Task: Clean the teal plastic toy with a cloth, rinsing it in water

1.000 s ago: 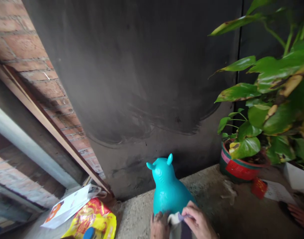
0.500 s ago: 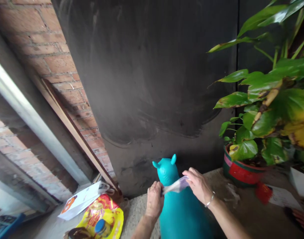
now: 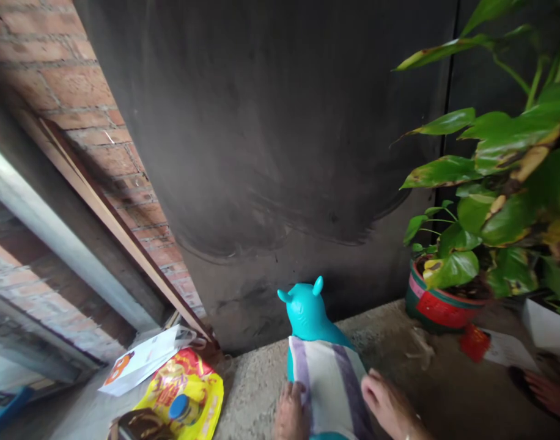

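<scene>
At 6 o'clock, left hand (image 3: 290,414) and right hand (image 3: 386,408) are pressing flat, gripping nothing, on striped cloth (image 3: 328,385) already draping teal toy (image 3: 307,313); edges untucked.

left hand (image 3: 291,415): cut off at the wrist by the bottom edge; your fingers lie on the cloth, grip can't be judged.
right hand (image 3: 384,408): wrist runs out of frame, palm side hidden against the cloth.
striped cloth (image 3: 328,385): lower end cut off by the bottom edge.
turquoise toy animal (image 3: 306,313): body mostly hidden under the cloth, base not visible.
foot (image 3: 548,392): right edge crops it; yours or another person's, can't tell.
yellow bag (image 3: 188,391): print blurred, unreadable.
potted plant (image 3: 440,305): leaves cropped top and right.
</scene>
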